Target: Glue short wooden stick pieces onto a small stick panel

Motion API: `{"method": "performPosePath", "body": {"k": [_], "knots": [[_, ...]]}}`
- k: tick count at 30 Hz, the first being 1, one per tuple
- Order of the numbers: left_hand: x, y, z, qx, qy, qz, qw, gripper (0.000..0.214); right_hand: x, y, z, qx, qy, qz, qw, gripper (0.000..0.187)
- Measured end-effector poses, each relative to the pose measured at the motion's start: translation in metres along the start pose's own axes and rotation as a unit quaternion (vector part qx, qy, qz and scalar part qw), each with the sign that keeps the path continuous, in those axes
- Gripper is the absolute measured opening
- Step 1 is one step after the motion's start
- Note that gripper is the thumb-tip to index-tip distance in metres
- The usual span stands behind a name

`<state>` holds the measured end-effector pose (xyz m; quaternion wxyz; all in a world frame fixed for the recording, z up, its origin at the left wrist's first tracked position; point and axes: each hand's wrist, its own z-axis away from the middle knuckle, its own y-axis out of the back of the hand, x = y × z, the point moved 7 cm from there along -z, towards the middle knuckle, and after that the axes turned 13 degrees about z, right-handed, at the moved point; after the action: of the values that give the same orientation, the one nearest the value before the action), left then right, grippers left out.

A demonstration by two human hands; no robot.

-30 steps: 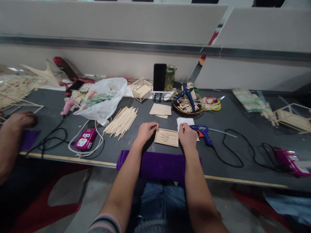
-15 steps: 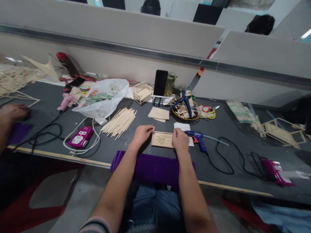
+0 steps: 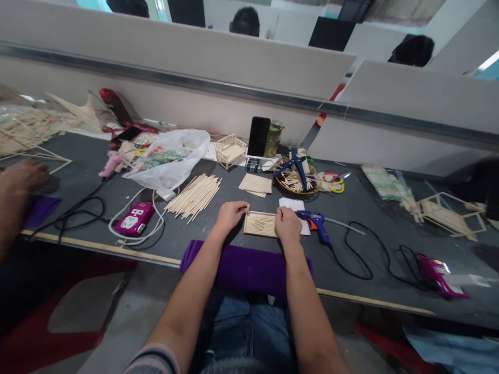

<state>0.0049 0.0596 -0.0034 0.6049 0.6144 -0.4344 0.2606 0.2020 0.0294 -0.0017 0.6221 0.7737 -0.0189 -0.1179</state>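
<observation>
A small flat panel of wooden sticks (image 3: 260,232) lies on the dark table in front of me, with a few short stick pieces (image 3: 258,224) loose on it. At its far left corner, my left hand (image 3: 232,216) is closed in a pinch. My right hand (image 3: 288,224) is closed over the right end, its fingers partly hidden. A blue glue gun (image 3: 317,222) lies just right of that hand, near a white paper (image 3: 306,228). A rolled purple cloth (image 3: 249,269) sits along the table edge under my forearms.
Loose sticks (image 3: 195,195) lie to the left, near a plastic bag (image 3: 167,156) and a magenta power box (image 3: 134,218). Behind stand a stick model (image 3: 230,150), a phone (image 3: 259,136) and a basket (image 3: 296,179). Another person's hand (image 3: 25,176) is at far left.
The view has shifted slightly. Both my hands stay at the two ends of the stick panel, with hardly any movement.
</observation>
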Motion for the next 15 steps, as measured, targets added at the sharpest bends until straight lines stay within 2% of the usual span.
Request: {"method": "performPosePath", "body": {"k": [3, 6, 9, 11, 15], "knots": [[0.001, -0.001, 0.0, -0.007, -0.013, -0.005, 1.0, 0.018, 0.002, 0.0, 0.0, 0.017, -0.017, -0.027, 0.999, 0.024], [0.001, -0.001, -0.001, -0.006, -0.021, -0.011, 1.0, 0.018, 0.006, 0.004, 0.001, 0.068, -0.032, -0.104, 0.992, 0.027], [0.002, -0.001, -0.001, -0.007, -0.022, -0.017, 1.0, 0.019, 0.011, 0.011, 0.003, 0.125, -0.047, -0.226, 0.965, 0.031], [0.002, 0.0, -0.001, -0.007, -0.021, -0.017, 1.0, 0.019, 0.016, 0.013, 0.004, 0.143, -0.07, -0.302, 0.94, 0.033], [0.001, 0.0, -0.001, -0.007, -0.018, -0.015, 1.0, 0.018, 0.022, 0.016, 0.006, 0.167, -0.109, -0.372, 0.907, 0.037]]}}
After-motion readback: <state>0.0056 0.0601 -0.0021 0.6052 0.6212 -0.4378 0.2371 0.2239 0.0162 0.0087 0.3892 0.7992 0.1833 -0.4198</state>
